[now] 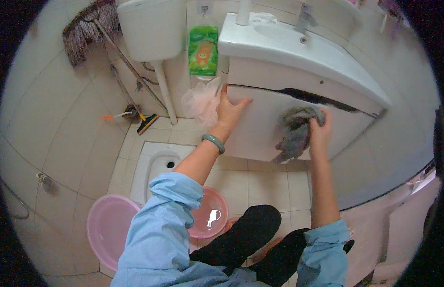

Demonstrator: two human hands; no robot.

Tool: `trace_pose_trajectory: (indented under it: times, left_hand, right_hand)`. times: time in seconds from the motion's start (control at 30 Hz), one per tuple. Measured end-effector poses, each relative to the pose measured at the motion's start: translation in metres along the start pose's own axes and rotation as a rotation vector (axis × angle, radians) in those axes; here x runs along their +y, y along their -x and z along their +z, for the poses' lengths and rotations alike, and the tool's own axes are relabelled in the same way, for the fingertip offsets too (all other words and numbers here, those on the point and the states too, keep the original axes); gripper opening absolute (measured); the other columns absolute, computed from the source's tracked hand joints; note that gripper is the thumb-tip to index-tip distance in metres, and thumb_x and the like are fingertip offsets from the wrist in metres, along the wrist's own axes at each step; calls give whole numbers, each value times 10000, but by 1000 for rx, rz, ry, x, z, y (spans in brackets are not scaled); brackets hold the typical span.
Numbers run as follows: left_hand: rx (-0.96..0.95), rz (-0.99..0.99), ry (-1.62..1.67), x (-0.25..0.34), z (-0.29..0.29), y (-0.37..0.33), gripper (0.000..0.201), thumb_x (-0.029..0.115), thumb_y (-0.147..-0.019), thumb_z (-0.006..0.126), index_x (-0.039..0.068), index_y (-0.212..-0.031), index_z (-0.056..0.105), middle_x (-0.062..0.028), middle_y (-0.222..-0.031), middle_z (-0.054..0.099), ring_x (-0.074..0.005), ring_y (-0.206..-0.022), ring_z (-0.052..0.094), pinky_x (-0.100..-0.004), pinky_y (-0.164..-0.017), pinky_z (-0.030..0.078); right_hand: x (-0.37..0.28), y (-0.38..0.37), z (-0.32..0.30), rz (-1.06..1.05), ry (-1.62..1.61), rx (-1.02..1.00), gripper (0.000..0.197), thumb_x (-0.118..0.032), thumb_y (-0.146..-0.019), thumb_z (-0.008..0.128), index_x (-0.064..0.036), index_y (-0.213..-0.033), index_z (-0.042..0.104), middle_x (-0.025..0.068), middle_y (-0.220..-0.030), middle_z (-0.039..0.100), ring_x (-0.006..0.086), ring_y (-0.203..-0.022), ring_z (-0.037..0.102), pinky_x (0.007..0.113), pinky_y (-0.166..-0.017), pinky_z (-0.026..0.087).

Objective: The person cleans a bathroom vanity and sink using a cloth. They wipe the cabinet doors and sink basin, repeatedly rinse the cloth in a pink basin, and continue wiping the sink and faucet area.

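My right hand [321, 131] is closed round a bunched grey-green rag [297, 130], whose loose end hangs down against the white front panel [253, 126] of the cabinet under the washbasin. At that panel's left edge is my left hand [230, 109], a green bangle [213, 143] on its wrist. Its thumb lies on the panel's face and one finger points up along the edge; the other fingers are hidden, apparently hooked round the side. A dark gap [317, 97] runs along the panel's top. A pale pink mesh bath puff [202, 103] hangs just left of my left hand.
Above the cabinet is a white washbasin [279, 40] with a tap. A squat toilet [157, 158], a pink basin [211, 215] of water and a larger pink tub [107, 229] are at lower left. A mop [90, 28] and floor squeegee [147, 124] lean beside the cistern [152, 28].
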State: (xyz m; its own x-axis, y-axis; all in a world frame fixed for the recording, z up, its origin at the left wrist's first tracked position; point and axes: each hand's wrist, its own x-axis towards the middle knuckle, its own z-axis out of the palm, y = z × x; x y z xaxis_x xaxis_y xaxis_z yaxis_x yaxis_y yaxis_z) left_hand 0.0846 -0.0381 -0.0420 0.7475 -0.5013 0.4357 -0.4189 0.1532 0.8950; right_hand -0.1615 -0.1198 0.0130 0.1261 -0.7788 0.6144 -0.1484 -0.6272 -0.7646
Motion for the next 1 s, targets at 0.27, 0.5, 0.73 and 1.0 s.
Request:
trace_pose_trajectory:
  times: [0.27,0.5,0.73,1.0]
  left_hand:
    - [-12,-79,-83,24,-8,-7,955,403,-668,767,23,-1403,289,-171,-1368,441,-397,-1252,375,-429,-1070,263]
    - [-186,-47,109,-9,-35,-25,900,363,-732,748,-11,-1399,272,-236,-1404,367,-318,-1299,381,-356,-1042,341]
    - [-211,-351,366,-106,-106,74,658,329,-893,590,-5,-1384,307,-152,-1267,509,-222,-1158,490,-315,-968,392]
    - [-325,-823,436,-149,-175,243,573,439,-922,497,4,-1291,439,-122,-1202,546,-192,-1105,527,-346,-938,404]
  right_hand:
    - [-40,-21,39,-56,49,-82,350,-57,-771,590,-20,-1110,514,157,-1062,563,279,-1024,539,357,-904,409]
    - [-14,-23,67,-176,217,-49,375,-39,-736,609,-46,-1102,528,203,-1077,539,367,-1027,516,402,-904,404]
    - [12,-31,48,-122,192,-62,366,-62,-756,622,-75,-1111,535,154,-1088,565,323,-1029,538,380,-901,410]
    - [11,5,19,170,17,-163,386,-62,-806,586,-80,-1181,497,108,-1110,549,209,-1012,529,328,-849,436]
